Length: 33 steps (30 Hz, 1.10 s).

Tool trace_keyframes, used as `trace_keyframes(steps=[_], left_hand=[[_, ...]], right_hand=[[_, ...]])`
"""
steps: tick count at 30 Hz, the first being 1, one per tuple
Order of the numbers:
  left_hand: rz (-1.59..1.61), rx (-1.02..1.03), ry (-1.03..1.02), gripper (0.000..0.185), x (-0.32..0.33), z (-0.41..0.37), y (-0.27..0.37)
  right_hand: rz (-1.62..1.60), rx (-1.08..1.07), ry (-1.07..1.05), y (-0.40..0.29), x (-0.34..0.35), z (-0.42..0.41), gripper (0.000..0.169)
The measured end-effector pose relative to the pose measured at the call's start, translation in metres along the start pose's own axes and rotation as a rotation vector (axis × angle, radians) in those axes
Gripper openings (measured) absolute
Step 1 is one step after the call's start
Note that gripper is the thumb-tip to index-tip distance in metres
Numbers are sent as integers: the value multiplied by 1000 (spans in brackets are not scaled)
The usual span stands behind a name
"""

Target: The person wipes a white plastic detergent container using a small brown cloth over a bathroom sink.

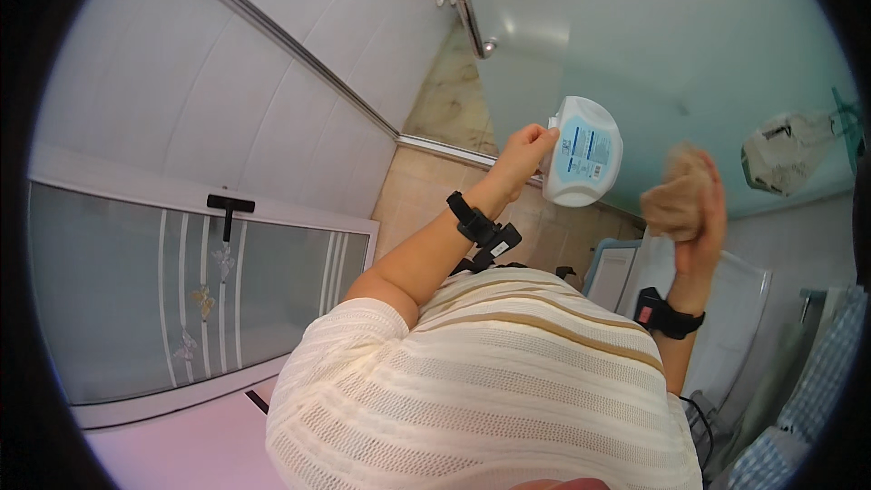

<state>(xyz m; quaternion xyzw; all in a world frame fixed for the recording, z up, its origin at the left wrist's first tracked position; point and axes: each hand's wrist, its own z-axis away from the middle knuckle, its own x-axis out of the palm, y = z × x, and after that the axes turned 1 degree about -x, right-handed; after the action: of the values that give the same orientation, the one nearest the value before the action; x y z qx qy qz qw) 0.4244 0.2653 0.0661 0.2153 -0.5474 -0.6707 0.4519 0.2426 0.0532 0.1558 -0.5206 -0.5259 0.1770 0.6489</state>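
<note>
My left hand (527,153) grips the edge of a white plastic tub (582,152), whose pale blue label bears writing. The tub is in front of a frosted glass panel (646,82), over the tiled floor. My right hand (708,218), blurred, holds a crumpled brown cloth (680,197), raised to the right of the tub. The cloth and the tub are apart. Black straps with small devices are around both wrists.
A curved metal handle (469,7) is on the glass. A metal track (449,150) crosses the floor. At left, a door with frosted panes (272,286) bears a black hook (230,205). At right are a transparent bag (782,153), a checked cloth (816,388) and a white basin (728,306).
</note>
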Motion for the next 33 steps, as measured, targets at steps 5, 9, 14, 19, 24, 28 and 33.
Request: trace_keyframes(steps=[5,9,14,19,24,28,33], left_hand=[[170,-92,3,22,-33,10,18],[206,-130,69,23,-106,8,16],[300,-155,110,19,-193,26,24],[141,47,156,19,-292,22,45],[94,151,143,20,-346,17,69],[612,99,-109,26,-368,-14,64],[957,10,-213,38,-358,-72,62]], right_hand=[[562,-45,-413,90,89,-9,41],[904,-233,-590,128,155,-19,33],[949,-316,-491,184,207,-22,31],[647,-131,-218,233,241,-50,29],[80,180,-25,226,279,-81,31],[-142,241,-105,244,298,-114,31],[-364,332,-183,289,329,-177,38]])
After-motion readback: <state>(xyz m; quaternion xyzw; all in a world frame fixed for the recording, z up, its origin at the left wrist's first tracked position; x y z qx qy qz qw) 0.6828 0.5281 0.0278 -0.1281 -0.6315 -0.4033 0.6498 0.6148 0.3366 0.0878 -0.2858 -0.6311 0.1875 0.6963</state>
